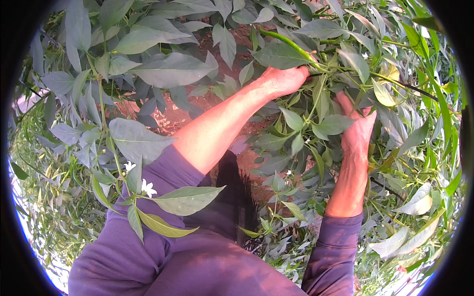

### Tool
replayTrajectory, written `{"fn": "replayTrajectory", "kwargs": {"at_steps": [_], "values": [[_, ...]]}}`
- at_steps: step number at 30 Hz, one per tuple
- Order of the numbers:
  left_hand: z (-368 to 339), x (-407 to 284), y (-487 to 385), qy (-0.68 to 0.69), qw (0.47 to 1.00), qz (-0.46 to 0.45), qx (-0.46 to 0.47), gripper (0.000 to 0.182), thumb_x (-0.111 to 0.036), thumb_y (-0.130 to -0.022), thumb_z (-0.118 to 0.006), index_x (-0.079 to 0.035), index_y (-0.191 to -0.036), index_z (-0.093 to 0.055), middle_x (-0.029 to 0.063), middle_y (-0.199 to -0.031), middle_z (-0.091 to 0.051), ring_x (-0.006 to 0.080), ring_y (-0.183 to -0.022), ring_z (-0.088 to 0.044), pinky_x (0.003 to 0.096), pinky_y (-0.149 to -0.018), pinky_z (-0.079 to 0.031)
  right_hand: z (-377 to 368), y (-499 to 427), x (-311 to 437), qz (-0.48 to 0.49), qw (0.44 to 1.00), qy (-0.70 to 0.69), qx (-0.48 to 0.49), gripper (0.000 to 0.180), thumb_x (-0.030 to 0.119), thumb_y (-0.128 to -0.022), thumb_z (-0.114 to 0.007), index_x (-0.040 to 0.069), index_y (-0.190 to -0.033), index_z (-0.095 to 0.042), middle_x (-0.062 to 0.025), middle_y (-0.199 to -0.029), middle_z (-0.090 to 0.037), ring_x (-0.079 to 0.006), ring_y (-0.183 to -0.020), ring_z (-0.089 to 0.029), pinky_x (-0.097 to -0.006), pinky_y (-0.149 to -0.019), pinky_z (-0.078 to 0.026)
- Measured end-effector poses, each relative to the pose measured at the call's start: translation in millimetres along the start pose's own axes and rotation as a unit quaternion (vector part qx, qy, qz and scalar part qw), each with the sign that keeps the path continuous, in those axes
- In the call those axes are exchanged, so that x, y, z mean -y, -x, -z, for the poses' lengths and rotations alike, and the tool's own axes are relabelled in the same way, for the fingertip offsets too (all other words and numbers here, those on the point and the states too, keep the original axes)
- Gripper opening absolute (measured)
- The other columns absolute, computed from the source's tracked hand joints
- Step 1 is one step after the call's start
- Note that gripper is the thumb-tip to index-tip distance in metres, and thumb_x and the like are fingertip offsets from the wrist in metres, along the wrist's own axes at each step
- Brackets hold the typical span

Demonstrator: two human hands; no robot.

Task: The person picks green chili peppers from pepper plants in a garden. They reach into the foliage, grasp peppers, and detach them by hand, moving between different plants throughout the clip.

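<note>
My left hand (pixel 287 80) reaches in among the leaves of a chili pepper plant, partly covered by a broad leaf (pixel 281 56). A long green chili pepper (pixel 288 42) runs up and left from it, and a fingertip shows against the pepper's stem end. The fingers appear closed around that end, though most are hidden. Lower and to the right, my right hand (pixel 358 124) is in the same foliage, beside leafy stems (pixel 314 105). Leaves cover its fingertips, so what they touch is not visible.
Dense pepper foliage (pixel 166 70) surrounds both arms. A branch with white flowers (pixel 148 188) hangs in front of my left sleeve. A thin dark line (pixel 418 90) crosses the plants at right. Reddish soil (pixel 174 114) shows between the plants.
</note>
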State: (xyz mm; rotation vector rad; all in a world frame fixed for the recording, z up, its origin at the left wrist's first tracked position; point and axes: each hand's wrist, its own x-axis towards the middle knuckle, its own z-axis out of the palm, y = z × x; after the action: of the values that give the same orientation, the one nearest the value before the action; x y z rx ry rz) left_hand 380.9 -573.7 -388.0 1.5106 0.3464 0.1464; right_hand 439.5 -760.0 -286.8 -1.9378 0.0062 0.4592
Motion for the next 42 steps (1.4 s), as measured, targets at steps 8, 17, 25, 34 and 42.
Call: {"fn": "replayTrajectory", "kwargs": {"at_steps": [8,17,25,34,42], "values": [[3,-10,10,0.225,0.972,0.057,-0.017,0.006,-0.006,-0.102,-0.061,-0.006,-0.105,-0.066,0.0001,-0.098,-0.065,0.0096,-0.087,-0.061,0.0264,-0.072,-0.051,1,3,-10,0.017,0.997,-0.079,-0.002,0.041,-0.003,-0.089,-0.078,-0.003,-0.128,-0.066,-0.0101,-0.12,-0.07,-0.0181,-0.104,-0.068,-0.0328,-0.092,-0.054],[4,-18,24,0.289,0.954,0.08,-0.018,0.022,-0.007,-0.098,-0.066,-0.006,-0.12,-0.07,0.0021,-0.105,-0.069,0.0089,-0.088,-0.06,0.0261,-0.076,-0.049,7,18,-22,-0.017,0.999,-0.035,-0.011,0.035,-0.007,-0.092,-0.073,-0.003,-0.127,-0.069,-0.0077,-0.119,-0.074,-0.0174,-0.11,-0.072,-0.0301,-0.095,-0.057],[31,-34,16,0.093,0.987,0.088,0.093,0.03,-0.014,-0.089,-0.079,-0.005,-0.117,-0.076,0.0059,-0.107,-0.075,0.0128,-0.101,-0.066,0.0318,-0.089,-0.055,22,59,-45,-0.036,0.992,-0.117,0.024,0.036,0.002,-0.098,-0.071,-0.006,-0.133,-0.066,-0.0103,-0.115,-0.077,-0.0189,-0.109,-0.073,-0.0319,-0.091,-0.058],[15,-15,24,0.231,0.966,0.111,-0.047,0.028,-0.016,-0.099,-0.072,-0.007,-0.125,-0.072,0.0039,-0.117,-0.074,0.0135,-0.11,-0.065,0.0336,-0.101,-0.049,49,126,-27,-0.111,0.992,-0.068,-0.003,0.03,0.006,-0.097,-0.075,-0.002,-0.126,-0.073,-0.0082,-0.111,-0.077,-0.0121,-0.092,-0.07,-0.0271,-0.085,-0.059],[10,-23,37,0.169,0.982,0.059,-0.054,0.026,-0.009,-0.097,-0.069,-0.008,-0.123,-0.074,0.0035,-0.109,-0.074,0.0117,-0.1,-0.064,0.0281,-0.091,-0.051,63,182,-40,-0.122,0.992,-0.031,0.017,0.027,0.006,-0.099,-0.072,-0.001,-0.125,-0.073,-0.011,-0.111,-0.078,-0.0147,-0.097,-0.072,-0.0296,-0.086,-0.06]]}}
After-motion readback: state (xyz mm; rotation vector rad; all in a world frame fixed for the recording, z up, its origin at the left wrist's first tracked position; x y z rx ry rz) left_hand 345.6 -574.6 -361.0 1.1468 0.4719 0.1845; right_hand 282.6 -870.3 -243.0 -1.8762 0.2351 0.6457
